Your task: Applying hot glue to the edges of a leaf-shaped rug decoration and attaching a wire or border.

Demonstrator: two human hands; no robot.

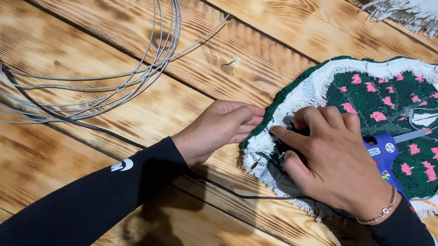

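Head view: left hand (221,129) flat, fingers together, pressing near-left white fringe edge of green tufted rug piece (374,113); right hand (331,159) curled, pinching same edge. Rest of border apparently untouched; blue glue gun (383,153) resting on top.

A dark green tufted rug piece (394,105) with pink spots and a wavy outline lies flat in front of me on the wood. Its white fringed backing cloth is folded up around the edge. Near its left rim, grey fabric shows where the edge is turned over. A blue glue gun (383,153) rests on the rug's lower middle, partly hidden, its pale nozzle pointing up and right across the pile. A thin black cord (54,116) trails left.
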